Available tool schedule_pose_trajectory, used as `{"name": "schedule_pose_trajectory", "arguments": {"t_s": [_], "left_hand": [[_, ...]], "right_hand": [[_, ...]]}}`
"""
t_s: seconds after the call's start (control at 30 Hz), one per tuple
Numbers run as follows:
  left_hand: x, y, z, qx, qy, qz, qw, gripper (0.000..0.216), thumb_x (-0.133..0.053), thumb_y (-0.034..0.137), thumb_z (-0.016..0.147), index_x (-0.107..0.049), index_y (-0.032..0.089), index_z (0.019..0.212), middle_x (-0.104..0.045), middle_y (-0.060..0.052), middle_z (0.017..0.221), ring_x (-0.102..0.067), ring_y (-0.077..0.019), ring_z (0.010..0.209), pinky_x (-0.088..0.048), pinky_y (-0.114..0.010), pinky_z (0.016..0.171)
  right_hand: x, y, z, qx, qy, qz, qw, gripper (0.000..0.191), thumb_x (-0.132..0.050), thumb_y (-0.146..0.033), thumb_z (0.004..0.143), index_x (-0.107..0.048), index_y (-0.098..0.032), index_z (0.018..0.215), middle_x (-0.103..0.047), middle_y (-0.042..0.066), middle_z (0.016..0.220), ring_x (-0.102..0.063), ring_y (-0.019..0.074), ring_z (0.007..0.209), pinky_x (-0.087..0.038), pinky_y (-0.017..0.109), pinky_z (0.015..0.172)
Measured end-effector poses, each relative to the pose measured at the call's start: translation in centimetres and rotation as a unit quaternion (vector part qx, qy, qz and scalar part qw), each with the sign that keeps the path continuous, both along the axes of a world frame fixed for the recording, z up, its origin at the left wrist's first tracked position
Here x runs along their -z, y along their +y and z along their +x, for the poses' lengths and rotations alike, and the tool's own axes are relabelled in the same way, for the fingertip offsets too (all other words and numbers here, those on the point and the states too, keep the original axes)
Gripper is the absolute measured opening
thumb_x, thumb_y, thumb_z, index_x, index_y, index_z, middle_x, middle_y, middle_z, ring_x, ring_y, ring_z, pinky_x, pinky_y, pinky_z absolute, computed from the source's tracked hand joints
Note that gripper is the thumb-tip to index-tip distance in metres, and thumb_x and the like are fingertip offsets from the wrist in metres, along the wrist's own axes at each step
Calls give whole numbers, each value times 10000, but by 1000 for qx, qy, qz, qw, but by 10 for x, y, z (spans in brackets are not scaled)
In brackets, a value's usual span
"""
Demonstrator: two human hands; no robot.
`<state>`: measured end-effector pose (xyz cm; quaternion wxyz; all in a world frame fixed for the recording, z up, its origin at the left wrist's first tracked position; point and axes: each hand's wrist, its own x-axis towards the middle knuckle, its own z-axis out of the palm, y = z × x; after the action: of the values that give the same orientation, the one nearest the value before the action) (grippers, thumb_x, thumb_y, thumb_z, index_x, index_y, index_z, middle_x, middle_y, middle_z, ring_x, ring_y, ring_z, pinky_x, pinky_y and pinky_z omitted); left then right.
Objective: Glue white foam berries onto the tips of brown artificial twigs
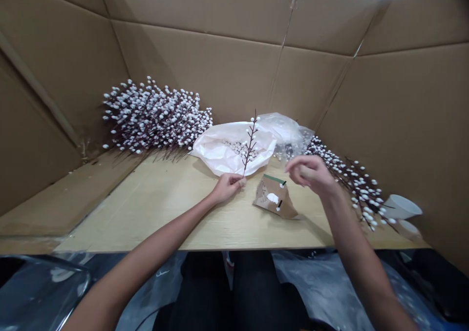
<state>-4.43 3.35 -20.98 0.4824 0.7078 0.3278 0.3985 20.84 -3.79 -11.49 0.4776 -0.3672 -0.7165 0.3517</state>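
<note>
My left hand (227, 187) pinches the lower stem of a brown artificial berry branch (250, 143), which stands almost upright. A few white berries sit near its top, while several lower twigs look bare. Behind it, a white plastic bag (210, 148) lies spread open with loose white berries (234, 148) in it. My right hand (309, 172) hovers above the table's right half, its fingers curled together; whatever is between the fingertips is too small to make out. Just below and left of that hand is a folded cardboard piece (273, 199) with a green edge, white blobs and black strips.
A large pile of white-berried branches (157, 118) lies at the back left. More finished-looking branches (344, 175) lie at the right, beside white cups (403, 206). Clear plastic (282, 128) is bunched behind the bag. Cardboard walls (205, 72) surround the wooden table (146, 209).
</note>
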Motion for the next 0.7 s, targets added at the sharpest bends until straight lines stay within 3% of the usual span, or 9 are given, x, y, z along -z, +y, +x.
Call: {"name": "schedule_pose_trajectory", "arguments": {"t_s": [0.1, 0.2, 0.37, 0.7], "left_hand": [[0, 0, -1, 13, 10, -1, 1000, 350, -609, 439, 770, -631, 99, 693, -523, 4, 578, -449, -100, 542, -353, -204, 503], [1, 0, -1, 24, 18, -6, 1000, 356, -600, 444, 781, -628, 100, 693, -518, 2, 582, -453, -99, 540, -363, -205, 507], [0, -2, -1, 33, 27, -19, 999, 352, -614, 441, 789, -640, 99, 708, -527, -4, 606, -468, -101, 558, -380, -211, 536], [-5, -5, 1, -4, 9, -66, 998, 341, -672, 424, 738, -682, 88, 791, -587, -29, 663, -464, -102, 562, -380, -220, 537]], "right_hand": [[15, 30, -7, 8, 9, -63, 998, 366, -640, -506, 742, -646, -140, 731, -378, -75, 410, -288, 55, 371, -200, 214, 390], [34, 52, -9, 112, -4, -47, 993, 346, -673, -486, 699, -639, -143, 670, -404, -60, 416, -320, 60, 388, -221, 213, 400], [60, 62, -7, 228, 64, -17, 971, 321, -642, -480, 704, -582, -167, 665, -403, -66, 419, -331, 68, 384, -246, 210, 395], [68, 65, 1, 315, 117, 21, 942, 163, -611, -336, 749, -558, -184, 722, -437, -60, 432, -363, 84, 405, -280, 215, 422]]}}
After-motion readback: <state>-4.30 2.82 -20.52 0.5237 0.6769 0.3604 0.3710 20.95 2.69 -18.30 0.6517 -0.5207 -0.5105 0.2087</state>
